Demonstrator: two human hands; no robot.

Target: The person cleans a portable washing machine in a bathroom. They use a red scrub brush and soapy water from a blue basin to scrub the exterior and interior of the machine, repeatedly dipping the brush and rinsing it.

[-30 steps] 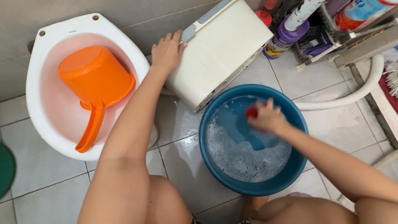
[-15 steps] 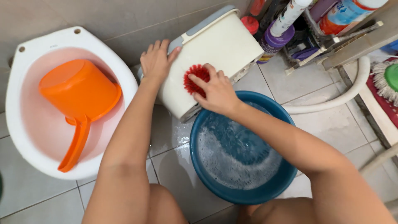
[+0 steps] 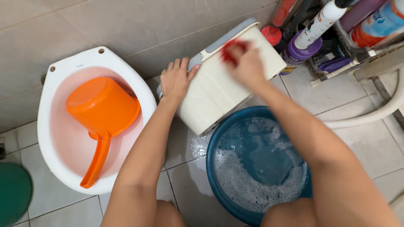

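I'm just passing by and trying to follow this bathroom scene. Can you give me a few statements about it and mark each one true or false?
1. The right hand presses a red scrubbing brush against the cream plastic bin. True.
2. The left hand is dipped in the blue basin. False: it rests on the bin's side, near its grey lid edge.
3. The blue basin holds soapy water. True.
4. The orange dipper floats in the blue basin. False: it lies in the white toilet bowl, handle pointing toward the person.
5. The bin stands upright on the tiles. False: it is tilted over, with its lower end at the basin's rim.
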